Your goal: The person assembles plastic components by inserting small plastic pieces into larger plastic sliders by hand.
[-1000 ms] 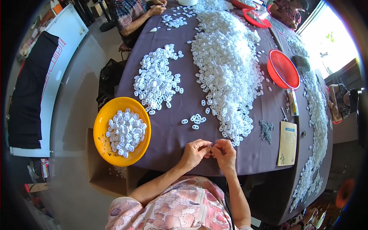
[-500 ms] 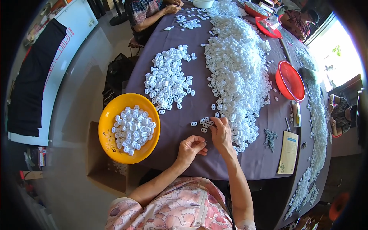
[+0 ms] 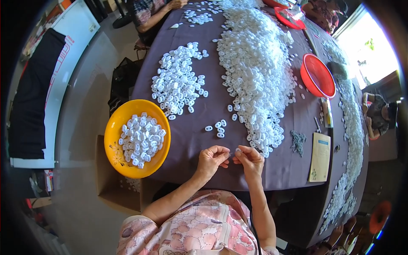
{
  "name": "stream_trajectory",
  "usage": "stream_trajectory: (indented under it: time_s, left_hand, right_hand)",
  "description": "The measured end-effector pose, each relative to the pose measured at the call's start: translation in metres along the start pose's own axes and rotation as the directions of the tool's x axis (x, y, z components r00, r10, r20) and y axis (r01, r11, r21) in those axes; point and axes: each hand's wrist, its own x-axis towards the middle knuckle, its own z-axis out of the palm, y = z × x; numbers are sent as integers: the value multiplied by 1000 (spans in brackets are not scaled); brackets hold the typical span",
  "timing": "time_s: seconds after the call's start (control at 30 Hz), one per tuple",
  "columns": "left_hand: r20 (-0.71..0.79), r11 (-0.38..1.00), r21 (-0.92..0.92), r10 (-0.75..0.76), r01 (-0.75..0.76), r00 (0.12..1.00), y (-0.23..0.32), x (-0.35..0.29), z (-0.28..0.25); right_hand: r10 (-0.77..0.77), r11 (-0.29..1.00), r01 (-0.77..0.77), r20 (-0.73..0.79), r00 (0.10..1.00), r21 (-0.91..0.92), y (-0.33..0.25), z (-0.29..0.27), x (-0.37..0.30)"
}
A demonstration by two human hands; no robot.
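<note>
My left hand [image 3: 212, 161] is closed in a pinch over the near part of the table, with a tiny greyish piece [image 3: 230, 154] at its fingertips, too small to name. Facing it, my right hand [image 3: 250, 162] pinches a small white oval two-hole piece [image 3: 238, 150]. The fingertips of both hands are almost touching. Just beyond them lie several loose white two-hole pieces [image 3: 220, 130]. A long heap of the same white pieces [image 3: 255, 80] runs away from me, and a smaller pile [image 3: 176, 80] lies to its left.
A yellow bowl [image 3: 111, 140] with white pieces stands at the left above a cardboard box [image 3: 114, 193]. On the purple tablecloth [image 3: 191, 136] at right are a grey clump [image 3: 298, 143], a tan booklet [image 3: 319, 157] and a red basket [image 3: 308, 76]. Other people sit around the table.
My right hand has drawn back from the loose pieces toward my left hand, now with a white piece in its fingers. The whole view has shifted slightly.
</note>
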Motion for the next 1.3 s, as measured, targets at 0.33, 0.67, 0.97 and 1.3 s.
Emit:
stream_trajectory:
  time_s: [0.33,0.67,0.97,1.3]
  left_hand:
    - [-25,998,10,60,-60,998,-8,2,9]
    - [-28,998,18,67,-67,997,-7,1,9]
    - [-199,995,-96,-48,29,979,0,1,15]
    - [-147,990,-134,30,-50,989,-7,2,17]
  right_hand:
    - [-31,999,31,1,1000,-11,3,0,-7]
    - [-44,993,45,19,999,-105,9,1,-7]
    - [-141,962,153,67,988,-227,3,8,-9]
    - [-201,958,202,26,979,-204,11,5,-8]
